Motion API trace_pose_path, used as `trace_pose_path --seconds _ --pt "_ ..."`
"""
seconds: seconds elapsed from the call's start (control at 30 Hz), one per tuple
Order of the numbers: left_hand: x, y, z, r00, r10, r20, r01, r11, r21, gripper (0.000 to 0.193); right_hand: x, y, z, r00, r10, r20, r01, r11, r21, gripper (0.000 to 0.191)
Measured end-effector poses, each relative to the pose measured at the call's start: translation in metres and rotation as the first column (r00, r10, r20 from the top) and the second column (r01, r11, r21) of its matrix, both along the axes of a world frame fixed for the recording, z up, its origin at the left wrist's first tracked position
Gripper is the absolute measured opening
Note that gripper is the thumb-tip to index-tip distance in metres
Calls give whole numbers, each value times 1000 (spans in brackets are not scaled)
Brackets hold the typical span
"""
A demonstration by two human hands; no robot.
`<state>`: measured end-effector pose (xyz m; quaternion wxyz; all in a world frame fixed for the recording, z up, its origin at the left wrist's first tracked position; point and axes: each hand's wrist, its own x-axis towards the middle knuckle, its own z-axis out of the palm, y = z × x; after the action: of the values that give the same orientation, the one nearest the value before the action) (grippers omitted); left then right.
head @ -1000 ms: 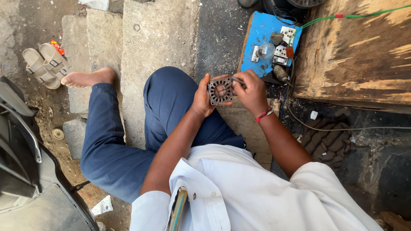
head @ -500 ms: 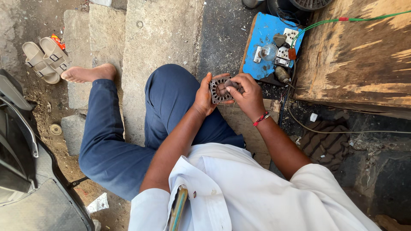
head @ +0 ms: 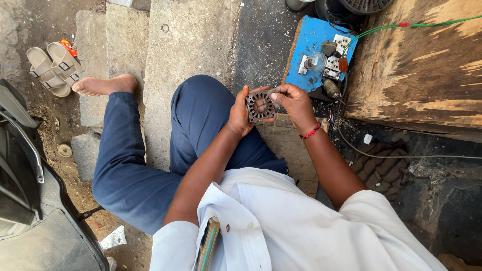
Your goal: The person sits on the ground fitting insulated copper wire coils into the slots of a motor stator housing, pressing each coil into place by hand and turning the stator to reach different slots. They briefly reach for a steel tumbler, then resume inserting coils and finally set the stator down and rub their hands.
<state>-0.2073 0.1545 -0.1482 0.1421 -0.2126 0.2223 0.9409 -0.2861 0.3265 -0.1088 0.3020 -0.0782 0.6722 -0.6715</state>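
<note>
Left hand (head: 240, 114) clasped around a round slotted metal core (head: 260, 106); right hand (head: 296, 102) pinching its rim.

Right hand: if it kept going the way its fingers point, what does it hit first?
The right hand points left toward the slotted metal ring, which its fingertips already touch. Past that sits the left hand holding the ring. Depth is not clear from one view.

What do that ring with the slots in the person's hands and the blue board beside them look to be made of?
The slotted ring, held between the left hand and right hand, looks like dull, rust-brown metal, probably steel, going by its hard notched inner edge. The blue board looks like painted wood: the matte paint is scuffed, though the core is not visible.
</note>
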Motion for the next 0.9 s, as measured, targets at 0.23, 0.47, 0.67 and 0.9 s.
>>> trace_pose_path --seconds 0.23,0.47,0.67,0.9 --pt "0 0 2 1000 -26 4 26 999 -24 73 -5 -1 0 989 79 -127 -63 990 123 10" --pt "-1 -1 -1 1000 -19 7 19 1000 24 72 0 -9 -2 961 114 -253 -71 983 172 9" --pt "-1 0 -1 1000 -19 6 19 1000 -15 72 5 -11 -1 946 116 -304 -59 980 190 6" --pt "0 0 1 1000 -21 18 22 999 -42 71 2 -15 2 961 95 -261 -53 985 162 6"
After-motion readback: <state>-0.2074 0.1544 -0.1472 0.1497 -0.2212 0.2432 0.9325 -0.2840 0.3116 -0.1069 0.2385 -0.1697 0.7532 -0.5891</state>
